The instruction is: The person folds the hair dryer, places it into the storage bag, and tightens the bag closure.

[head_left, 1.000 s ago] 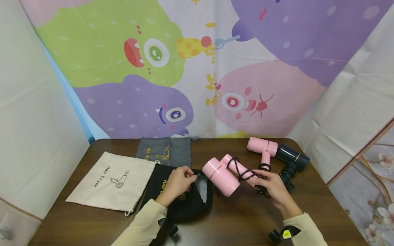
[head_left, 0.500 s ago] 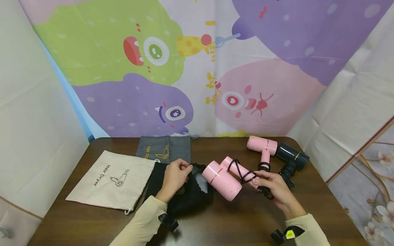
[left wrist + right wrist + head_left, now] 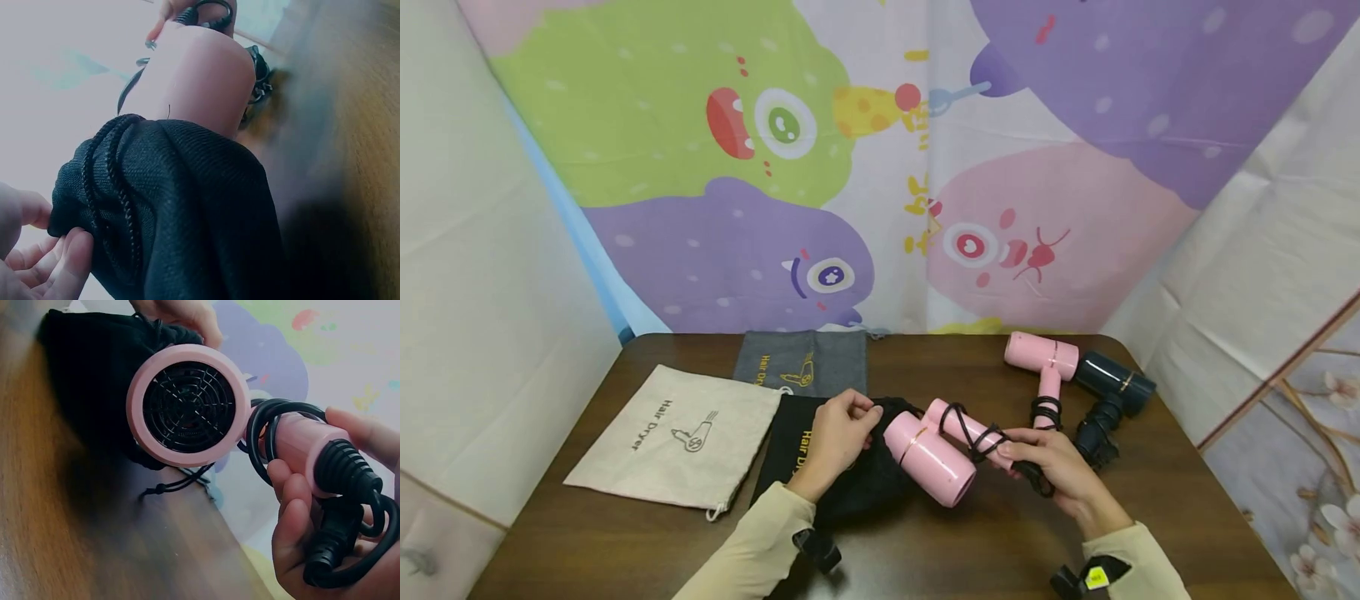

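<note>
My right hand [image 3: 1071, 475] grips a pink hair dryer [image 3: 931, 460] by its handle, which has a black cord wound round it. In the right wrist view the dryer's round grille [image 3: 189, 406] faces the camera. My left hand [image 3: 837, 437] pinches the rim of a black drawstring pouch [image 3: 187, 206] between thumb and fingers. The dryer's other end sits at the pouch mouth; in the left wrist view the cloth hides that end. Part of the yellow "Hair Dryer" lettering on the pouch is covered by the left hand.
On the brown table [image 3: 587, 542], a cream pouch [image 3: 677, 437] lies to the left and a grey pouch [image 3: 838, 358] behind. At the back right lie another pink hair dryer [image 3: 1041, 357] and a dark one [image 3: 1112, 382], cords wrapped. A printed cloth [image 3: 700, 250] hangs behind the table.
The right hand has brought the pink hair dryer left and slightly down, against the pouch mouth. The grey-white patch seen inside the opening is now hidden. The left hand keeps its pinch.
</note>
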Motion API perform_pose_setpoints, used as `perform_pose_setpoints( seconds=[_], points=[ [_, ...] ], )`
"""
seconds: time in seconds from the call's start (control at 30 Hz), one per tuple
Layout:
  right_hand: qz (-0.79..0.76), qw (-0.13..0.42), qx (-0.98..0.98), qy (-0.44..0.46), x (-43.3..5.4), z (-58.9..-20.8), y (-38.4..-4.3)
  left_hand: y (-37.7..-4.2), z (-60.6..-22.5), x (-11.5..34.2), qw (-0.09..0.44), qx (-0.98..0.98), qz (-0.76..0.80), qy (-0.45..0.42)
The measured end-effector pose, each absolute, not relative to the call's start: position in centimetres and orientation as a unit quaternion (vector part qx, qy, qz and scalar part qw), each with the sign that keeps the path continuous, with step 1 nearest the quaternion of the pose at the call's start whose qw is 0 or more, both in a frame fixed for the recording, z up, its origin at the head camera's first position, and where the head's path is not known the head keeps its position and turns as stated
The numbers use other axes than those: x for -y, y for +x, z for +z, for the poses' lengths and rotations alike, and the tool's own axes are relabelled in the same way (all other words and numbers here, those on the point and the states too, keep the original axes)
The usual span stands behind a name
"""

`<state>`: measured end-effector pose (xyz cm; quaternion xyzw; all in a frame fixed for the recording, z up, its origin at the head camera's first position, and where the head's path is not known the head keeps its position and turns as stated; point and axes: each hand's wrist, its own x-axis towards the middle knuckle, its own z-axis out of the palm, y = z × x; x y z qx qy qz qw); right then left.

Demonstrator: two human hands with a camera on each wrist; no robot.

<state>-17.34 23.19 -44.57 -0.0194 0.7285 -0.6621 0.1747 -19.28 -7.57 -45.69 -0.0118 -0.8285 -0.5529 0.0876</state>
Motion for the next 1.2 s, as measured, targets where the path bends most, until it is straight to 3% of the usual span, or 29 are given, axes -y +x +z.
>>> perform_pose_setpoints(
  seconds=[0.93, 1.2],
  points=[
    [-0.63, 0.217, -0.741, -0.083, -20.0, -45.7, -18.1, -18.8, -45.5, 6.3, 0.102, 0.839, -0.532, -0.06],
    [-0.651, 0.215, -0.726, -0.053, -18.6, -46.6, -18.4, -18.3, -45.6, 5.8, 0.094, 0.836, -0.532, -0.098]
  ],
)
